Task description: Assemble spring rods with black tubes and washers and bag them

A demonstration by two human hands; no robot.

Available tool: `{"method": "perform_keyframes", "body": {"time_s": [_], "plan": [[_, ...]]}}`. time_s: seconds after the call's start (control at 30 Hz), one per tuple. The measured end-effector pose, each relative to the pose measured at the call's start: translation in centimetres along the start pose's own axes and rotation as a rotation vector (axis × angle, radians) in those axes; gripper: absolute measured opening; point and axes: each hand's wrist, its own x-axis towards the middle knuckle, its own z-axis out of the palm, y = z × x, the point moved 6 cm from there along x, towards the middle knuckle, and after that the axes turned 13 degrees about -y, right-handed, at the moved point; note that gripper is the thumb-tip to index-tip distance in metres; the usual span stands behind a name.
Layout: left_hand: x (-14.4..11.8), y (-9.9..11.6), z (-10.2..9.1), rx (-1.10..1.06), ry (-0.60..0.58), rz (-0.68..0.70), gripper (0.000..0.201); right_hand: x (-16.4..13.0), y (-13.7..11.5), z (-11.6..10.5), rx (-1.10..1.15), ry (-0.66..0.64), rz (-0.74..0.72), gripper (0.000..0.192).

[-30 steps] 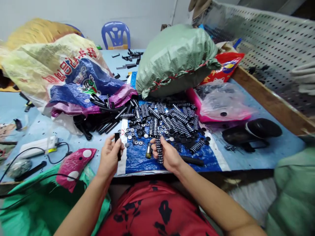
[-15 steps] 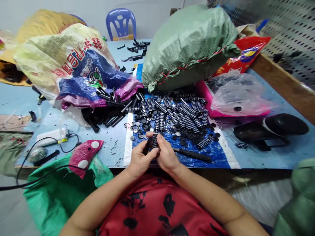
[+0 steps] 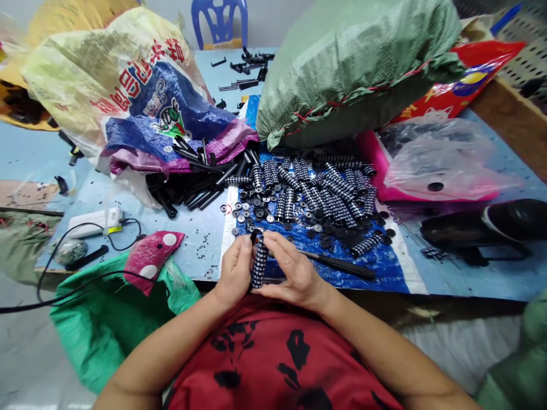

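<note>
Close to my body at the table's front edge, my right hand holds a black cylinder with rows of white marks, thumb at its lower end and fingers at its top. My left hand is closed on a narrow black plastic piece, mostly hidden, right beside the cylinder. Just beyond the hands lies a pile of similar marked cylinders, with small round discs scattered around it on a blue plastic sheet. A tool with a black grip lies right of my right hand.
A printed sack spills black plastic parts at left. Behind the pile rests a full green sack. To the right stand a pink box and a black flask. An open green bag hangs at the front left.
My hands have moved apart a little, and the marked cylinder now stands out between them, showing its length. The view has shifted slightly, moving the table's things about in the picture.
</note>
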Motion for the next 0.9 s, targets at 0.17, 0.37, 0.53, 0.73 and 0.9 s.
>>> {"method": "perform_keyframes", "body": {"time_s": [0.17, 0.37, 0.53, 0.73, 0.9], "plan": [[0.1, -0.8, 0.3, -0.290, -0.062, -0.058, 0.046, -0.2, -0.3, 0.3, -0.073, 0.006, 0.028, 0.097], [0.2, -2.0, 0.4, -0.490, -0.252, -0.291, 0.051, -0.4, -0.3, 0.7, -0.139, -0.047, 0.053, 0.098], [0.6, -2.8, -2.1, -0.117, -0.212, -0.127, 0.041, -3.6, 1.3, -0.7, -0.219, -0.079, 0.185, 0.090], [1.6, -2.0, -5.4, 0.815, -0.189, 0.069, 0.025, -8.9, 3.8, -2.6, -0.607, -0.169, 0.462, 0.014], [3.5, -2.6, -5.8, 0.885, -0.335, -0.192, 0.035, -5.7, 1.4, -3.2, -0.378, 0.037, 0.324, 0.018]]}}
